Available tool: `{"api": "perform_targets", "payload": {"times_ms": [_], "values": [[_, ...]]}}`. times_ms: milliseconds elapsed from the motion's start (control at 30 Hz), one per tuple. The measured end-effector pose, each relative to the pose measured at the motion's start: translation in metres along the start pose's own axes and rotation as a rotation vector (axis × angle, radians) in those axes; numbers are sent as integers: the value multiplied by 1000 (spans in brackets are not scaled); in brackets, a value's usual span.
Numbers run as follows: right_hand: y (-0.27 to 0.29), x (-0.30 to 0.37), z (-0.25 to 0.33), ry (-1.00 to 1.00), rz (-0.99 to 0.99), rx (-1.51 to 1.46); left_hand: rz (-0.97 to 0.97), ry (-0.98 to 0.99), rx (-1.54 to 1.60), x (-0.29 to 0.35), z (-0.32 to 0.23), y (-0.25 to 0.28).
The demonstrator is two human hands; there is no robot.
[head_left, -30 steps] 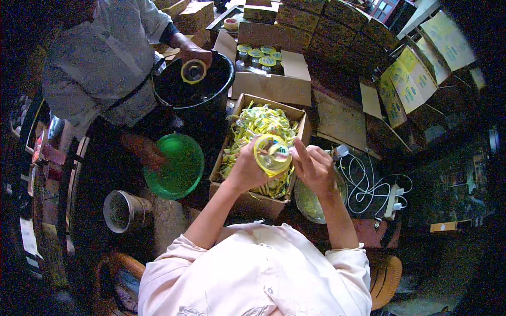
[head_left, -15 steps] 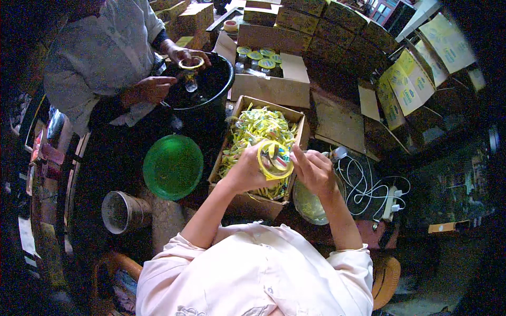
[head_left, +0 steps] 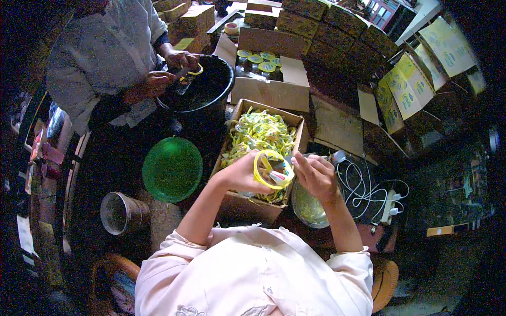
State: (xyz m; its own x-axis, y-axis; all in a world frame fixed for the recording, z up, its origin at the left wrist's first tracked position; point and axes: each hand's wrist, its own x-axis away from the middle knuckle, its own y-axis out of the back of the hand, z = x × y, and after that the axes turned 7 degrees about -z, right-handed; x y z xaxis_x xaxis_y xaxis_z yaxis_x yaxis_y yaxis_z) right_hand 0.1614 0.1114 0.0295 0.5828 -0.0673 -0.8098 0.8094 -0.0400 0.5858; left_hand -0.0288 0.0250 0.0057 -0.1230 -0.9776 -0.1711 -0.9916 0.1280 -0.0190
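In my left hand [head_left: 243,173] is a clear plastic cup [head_left: 273,169] with a bright yellow rim, tilted so that its mouth faces up toward me. A small white and red shape shows inside the rim; I cannot make out what it is. My right hand [head_left: 318,178] is just right of the cup, its fingers curled and its index fingertip close to the rim. Whatever those fingers may hold is hidden. Below both hands stands a cardboard box [head_left: 247,208] heaped with yellow and green plastic strips [head_left: 261,131].
A clear round container [head_left: 311,210] is under my right hand, beside white cables [head_left: 358,195] and a power strip [head_left: 390,205]. Left are a green basin [head_left: 173,169] and a bucket [head_left: 125,213]. Beyond, a co-worker's hands [head_left: 168,73] hold a yellow-rimmed cup over a black tub [head_left: 224,87], near a carton of lidded cups [head_left: 271,92].
The cup in my left hand has shifted slightly left and down and tipped its mouth more toward me. My right hand has barely moved. The co-worker's cup has turned onto its side.
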Motion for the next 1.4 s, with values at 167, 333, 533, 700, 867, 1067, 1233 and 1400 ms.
{"api": "perform_targets", "payload": {"times_ms": [167, 333, 533, 700, 867, 1067, 1233, 1400], "values": [[-6, 4, 1, 27, -34, -72, 191, 198, 171, 0, 5, -1], [-7, 2, 2, 93, -81, -37, 298, 101, 345, -2, 8, -4], [-7, 7, 0, 31, -74, -20, 84, 124, 239, 5, 28, 8], [-4, 5, -2, -30, -50, 32, -85, 30, 64, 7, 13, 8], [-11, 5, -4, -35, -57, 13, -304, -253, -61, 0, 16, -13], [-9, 7, -3, -25, -59, -2, -270, -227, 42, 0, 15, -13], [-10, 5, -2, 13, -77, -34, -55, -47, -136, 1, 16, -9], [-11, 10, -7, 23, -132, -55, -114, -146, 162, 2, 11, -11]]}}
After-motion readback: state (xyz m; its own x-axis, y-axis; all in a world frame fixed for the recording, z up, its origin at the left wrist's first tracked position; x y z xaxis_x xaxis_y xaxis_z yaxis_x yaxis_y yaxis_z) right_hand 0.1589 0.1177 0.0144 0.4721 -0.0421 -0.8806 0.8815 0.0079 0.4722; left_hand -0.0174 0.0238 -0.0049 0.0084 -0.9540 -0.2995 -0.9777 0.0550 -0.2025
